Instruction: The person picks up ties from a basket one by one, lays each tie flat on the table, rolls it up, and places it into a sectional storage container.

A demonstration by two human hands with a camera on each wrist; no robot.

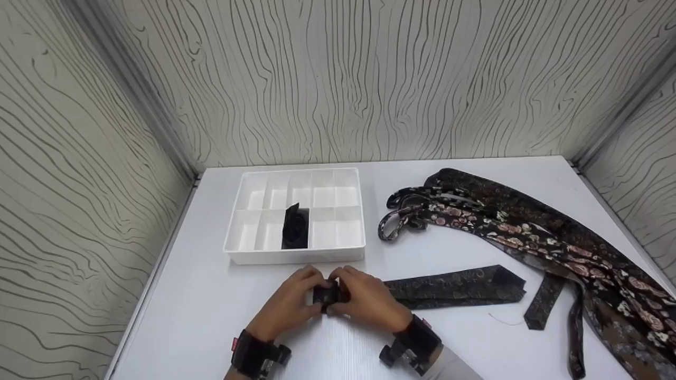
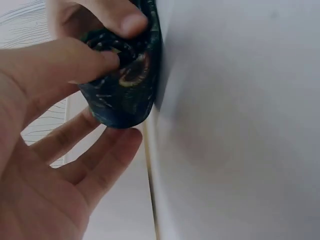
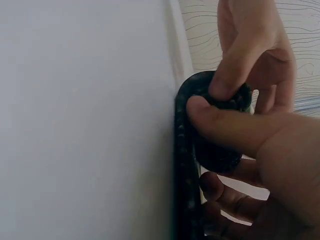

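rolled tie (image 1: 326, 297): partly hidden by left hand (image 1: 290, 302), right hand (image 1: 368, 298) | floral ties (image 1: 528, 237): cut off, right edge

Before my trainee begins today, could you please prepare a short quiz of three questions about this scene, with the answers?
1. True or false: the left hand and the right hand both grip the coil of the dark patterned necktie.

2. Where in the white divided tray is the rolled black necktie?
A) far row, left end
B) near row, middle
C) near row, right end

3. Fill in the blank: the wide end of the dark patterned necktie lies flat to the ____ of the hands.

Key: 1. True. 2. B. 3. right
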